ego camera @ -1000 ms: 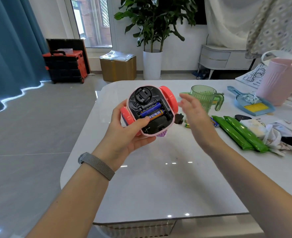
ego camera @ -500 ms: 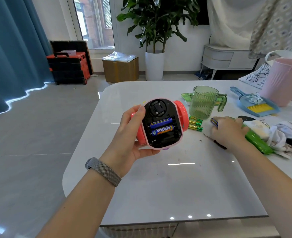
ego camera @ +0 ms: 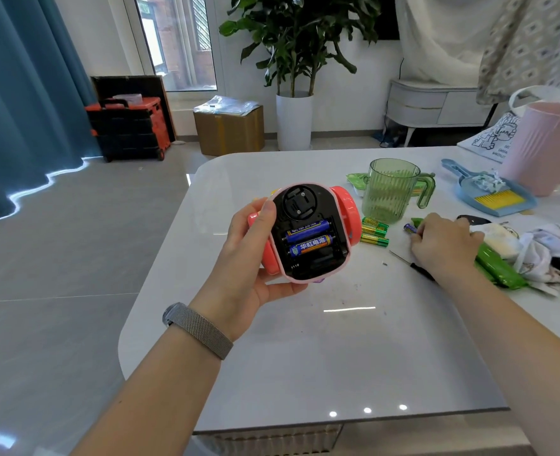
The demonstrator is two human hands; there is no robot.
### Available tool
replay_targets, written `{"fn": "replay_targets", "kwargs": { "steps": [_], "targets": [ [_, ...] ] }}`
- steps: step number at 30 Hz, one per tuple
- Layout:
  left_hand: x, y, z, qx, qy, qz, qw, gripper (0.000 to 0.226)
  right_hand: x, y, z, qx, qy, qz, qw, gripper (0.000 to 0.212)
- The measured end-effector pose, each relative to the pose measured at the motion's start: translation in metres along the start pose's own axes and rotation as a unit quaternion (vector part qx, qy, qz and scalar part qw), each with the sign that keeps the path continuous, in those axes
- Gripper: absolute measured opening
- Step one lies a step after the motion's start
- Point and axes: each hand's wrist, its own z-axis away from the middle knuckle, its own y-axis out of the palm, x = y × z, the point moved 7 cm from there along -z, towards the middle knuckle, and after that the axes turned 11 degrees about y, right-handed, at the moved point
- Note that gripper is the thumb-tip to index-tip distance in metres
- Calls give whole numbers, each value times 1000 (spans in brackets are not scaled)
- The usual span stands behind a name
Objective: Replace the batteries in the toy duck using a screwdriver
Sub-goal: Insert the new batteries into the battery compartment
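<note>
My left hand [ego camera: 249, 258] holds the pink toy duck [ego camera: 308, 232] bottom-up above the white table [ego camera: 305, 357]. Its black battery bay is uncovered, with two blue batteries [ego camera: 308, 236] in the upper slots and the lowest slot empty. My right hand [ego camera: 443, 245] rests palm-down on the table to the right, fingertips touching a loose blue battery [ego camera: 409, 228]; whether it is gripped is unclear. Three green batteries [ego camera: 374, 232] lie beside the toy. The thin black screwdriver [ego camera: 410, 263] lies on the table, partly under my right hand.
A green plastic jug [ego camera: 392, 190] stands behind the batteries. Green packets [ego camera: 499, 271], crumpled cloth [ego camera: 545, 255], a blue dustpan with yellow brush [ego camera: 492, 195] and a pink bin [ego camera: 548, 146] crowd the right side. A tiny screw [ego camera: 385, 264] lies near the screwdriver tip.
My right hand left the toy and dropped to the table on the right, onto the loose blue battery. My left hand carried the toy lower and slightly rightward.
</note>
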Motion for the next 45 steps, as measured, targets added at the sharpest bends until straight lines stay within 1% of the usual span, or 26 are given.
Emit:
{"fn": "replay_targets", "kwargs": {
  "steps": [3,6,8,10,11,13,16,17,18,20,21,22,23,24,26,28,29,33,36,38,42,45],
  "targets": [
    [0,0,0,0,-1,0,1000,35,2,-6,5,-23,-6,-39,999,26],
    [1,0,-1,-1,-4,5,1000,35,4,-25,13,-54,-22,-164,985,34],
    [2,1,-1,-6,-5,16,1000,35,11,-39,22,-21,-39,-295,954,36],
    [2,2,-2,-13,-8,30,999,34,21,-50,38,59,-43,-418,906,36],
    [2,2,-2,-16,-11,36,999,33,27,-55,48,95,-43,-462,881,36],
    [3,1,-1,-27,-18,56,998,33,35,-70,65,132,-42,-508,850,34],
    [3,1,0,-36,-30,102,994,38,46,-92,83,154,-30,-559,814,26],
    [3,0,0,-39,-33,118,992,41,50,-94,88,178,-12,-584,792,24],
    [4,0,0,-42,-37,136,989,43,54,-95,93,219,11,-620,754,22],
    [3,-1,-1,-49,-44,180,982,45,66,-94,107,327,36,-690,645,19],
    [3,-2,-1,-55,-47,199,977,44,72,-95,115,372,30,-706,602,19],
    [1,-3,-2,-64,-50,216,973,42,77,-96,123,407,17,-710,574,19],
    [0,-4,-2,-75,-53,235,968,40,81,-97,129,432,1,-707,560,18],
    [-1,-4,-3,-87,-56,257,961,38,84,-96,135,447,-15,-698,559,18],
    [-4,-7,-5,-101,-53,294,949,37,88,-93,141,453,-39,-674,583,16],
    [-5,-11,-8,-102,-49,308,945,38,90,-88,143,446,-45,-655,609,16],
    [-4,-13,-9,-100,-50,310,944,41,90,-86,143,442,-44,-651,616,17],
    [-4,-15,-11,-91,-54,320,941,49,91,-86,144,427,-54,-651,626,15],
    [-4,-13,-10,-94,-54,314,943,47,91,-93,144,405,-81,-659,628,10],
    [-3,-10,-9,-93,-55,305,946,46,90,-98,145,391,-97,-664,630,11],
    [-1,-3,-6,-74,-59,295,951,47,87,-110,144,327,-126,-676,648,6],
    [0,1,-4,-72,-60,298,950,44,82,-112,140,261,-159,-652,694,10]
  ]
}}
